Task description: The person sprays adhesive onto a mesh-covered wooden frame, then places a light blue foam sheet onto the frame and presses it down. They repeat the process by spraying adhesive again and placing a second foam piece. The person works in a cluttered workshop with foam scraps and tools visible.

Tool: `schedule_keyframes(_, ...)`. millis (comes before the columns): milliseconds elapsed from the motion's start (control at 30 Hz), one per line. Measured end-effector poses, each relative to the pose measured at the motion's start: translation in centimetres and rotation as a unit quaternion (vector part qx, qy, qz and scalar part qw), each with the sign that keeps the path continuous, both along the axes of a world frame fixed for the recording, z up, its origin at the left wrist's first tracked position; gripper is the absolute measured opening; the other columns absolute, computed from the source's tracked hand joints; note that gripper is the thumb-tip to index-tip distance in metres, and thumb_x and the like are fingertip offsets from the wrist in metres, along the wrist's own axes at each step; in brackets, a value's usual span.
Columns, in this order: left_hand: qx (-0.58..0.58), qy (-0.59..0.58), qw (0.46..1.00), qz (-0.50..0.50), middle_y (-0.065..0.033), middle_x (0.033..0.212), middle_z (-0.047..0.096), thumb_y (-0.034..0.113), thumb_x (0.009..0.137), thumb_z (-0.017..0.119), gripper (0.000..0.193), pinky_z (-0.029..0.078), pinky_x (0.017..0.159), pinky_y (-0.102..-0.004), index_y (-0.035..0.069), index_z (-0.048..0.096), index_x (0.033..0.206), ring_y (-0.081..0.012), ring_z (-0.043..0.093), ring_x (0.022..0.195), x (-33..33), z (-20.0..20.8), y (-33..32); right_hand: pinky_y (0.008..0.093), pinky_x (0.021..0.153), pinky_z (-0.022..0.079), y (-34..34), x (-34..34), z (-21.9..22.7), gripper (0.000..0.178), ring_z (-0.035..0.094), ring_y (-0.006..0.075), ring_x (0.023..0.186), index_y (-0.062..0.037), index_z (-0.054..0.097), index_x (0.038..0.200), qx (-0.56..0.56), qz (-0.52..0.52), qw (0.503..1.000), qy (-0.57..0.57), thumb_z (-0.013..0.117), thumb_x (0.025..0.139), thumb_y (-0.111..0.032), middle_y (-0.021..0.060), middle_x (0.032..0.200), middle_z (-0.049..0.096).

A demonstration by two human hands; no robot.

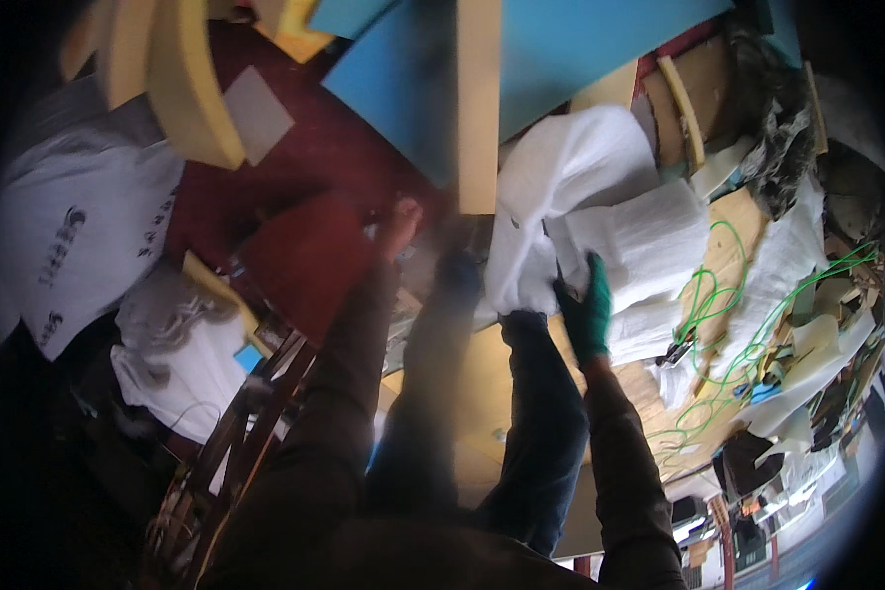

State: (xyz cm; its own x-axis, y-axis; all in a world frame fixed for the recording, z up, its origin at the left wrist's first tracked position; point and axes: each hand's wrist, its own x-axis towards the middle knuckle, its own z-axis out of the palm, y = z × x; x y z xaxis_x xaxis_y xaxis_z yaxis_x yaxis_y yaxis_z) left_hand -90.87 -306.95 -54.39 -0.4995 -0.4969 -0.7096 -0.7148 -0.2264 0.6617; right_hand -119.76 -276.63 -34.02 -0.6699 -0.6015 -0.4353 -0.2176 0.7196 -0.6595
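Note:
A thick, white, fluffy sheet of wadding (585, 147) lies in folds ahead of my right leg. My right hand (587, 307), in a green glove, is at its near edge, with thumb and fingers around a fold. To the left, my bare left hand (398, 228) reaches forward beside a dark red panel (310, 254). Blur smears its fingers, so I cannot make out whether they hold anything. A pale tan foam strip (477, 108) stands out between the hands, in front of large blue sheets (580, 59).
Curved yellow foam pieces (192, 88) hang at the upper left, above a white printed sack (88, 236). A crumpled white bag (182, 359) lies below. Green cord (718, 285) tangles over boards on the right, near scrap offcuts (816, 354). A dark metal frame (226, 442) stands lower left.

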Motion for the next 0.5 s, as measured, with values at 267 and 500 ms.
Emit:
schedule_keyframes(267,0.092,0.002,0.887,0.452,0.0021,0.099,0.069,0.037,0.097,0.075,0.029,0.043,0.068,-0.0267,0.015,0.068,0.116,-0.009,0.059,0.081,-10.1,-7.7,-2.1,0.0511,0.099,0.053,-24.8,3.8,-20.8,0.1,0.064,0.0449,0.123,0.0011,0.042,0.155,0.072,-0.091,0.993,0.022,0.087,0.078,-0.046,0.0272,0.146,0.058)
schedule_keyframes(500,0.15,0.0,0.892,0.427,0.0032,0.108,0.071,0.044,0.092,0.082,0.047,0.045,0.068,-0.0274,0.017,0.069,0.127,-0.0103,0.061,0.085,-11.1,-2.1,-3.0,0.0412,0.083,0.058,-15.5,-3.4,-11.1,0.053,0.077,0.032,0.098,-0.0068,0.063,0.127,-0.021,-0.122,0.988,-0.096,0.083,0.088,-0.036,0.0199,0.105,0.077)
